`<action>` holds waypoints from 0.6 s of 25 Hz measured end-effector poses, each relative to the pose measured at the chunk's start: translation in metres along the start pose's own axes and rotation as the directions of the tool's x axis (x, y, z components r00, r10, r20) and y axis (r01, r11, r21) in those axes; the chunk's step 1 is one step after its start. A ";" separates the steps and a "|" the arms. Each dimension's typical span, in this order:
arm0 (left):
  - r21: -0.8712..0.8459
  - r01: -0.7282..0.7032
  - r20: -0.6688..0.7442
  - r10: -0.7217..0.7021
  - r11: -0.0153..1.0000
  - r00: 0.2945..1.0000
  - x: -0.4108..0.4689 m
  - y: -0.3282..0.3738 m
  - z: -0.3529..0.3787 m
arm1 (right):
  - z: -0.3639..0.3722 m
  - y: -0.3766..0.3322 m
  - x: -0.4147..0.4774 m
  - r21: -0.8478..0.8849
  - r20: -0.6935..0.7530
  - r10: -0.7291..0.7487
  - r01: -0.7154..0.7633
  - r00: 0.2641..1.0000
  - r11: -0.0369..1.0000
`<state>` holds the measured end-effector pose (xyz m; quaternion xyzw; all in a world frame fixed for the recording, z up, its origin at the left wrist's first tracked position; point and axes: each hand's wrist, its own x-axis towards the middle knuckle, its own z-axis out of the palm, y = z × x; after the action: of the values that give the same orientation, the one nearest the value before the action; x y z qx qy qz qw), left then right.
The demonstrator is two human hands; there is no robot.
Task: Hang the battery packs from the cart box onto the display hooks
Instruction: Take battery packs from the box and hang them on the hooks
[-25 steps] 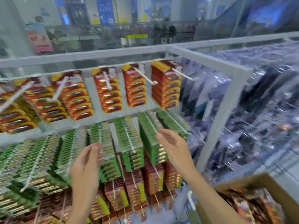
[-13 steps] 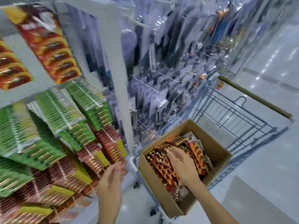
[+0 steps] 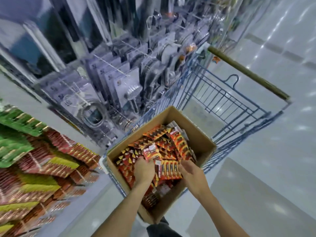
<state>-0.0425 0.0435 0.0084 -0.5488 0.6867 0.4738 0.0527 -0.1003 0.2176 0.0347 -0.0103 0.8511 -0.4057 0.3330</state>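
I see my left hand [image 3: 143, 170], which hung beside the box [image 3: 199, 142] a moment ago, now gripping battery packs [image 3: 168, 147] inside it, while my right hand [image 3: 189, 173] curls over others.

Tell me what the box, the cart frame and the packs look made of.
The box: plain brown corrugated cardboard, matte, with open flaps. The cart: thin metal wire, apparently blue-coated; its handle bar looks olive, perhaps plastic-sleeved. The battery packs: glossy printed card, likely with clear plastic blisters, judging by the sheen; blur leaves this uncertain. Both hands, left and right, are in the pile.
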 end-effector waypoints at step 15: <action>-0.362 -0.049 -0.193 -0.023 0.931 0.981 -0.026 -0.017 -0.033 | 0.028 0.011 0.069 -0.516 0.314 -0.039 0.205 0.949 0.832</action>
<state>-0.0041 0.0397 0.0317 -0.5881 0.5922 0.5375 -0.1206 -0.1354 0.1865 -0.0245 -0.2184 0.8702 -0.1629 0.4106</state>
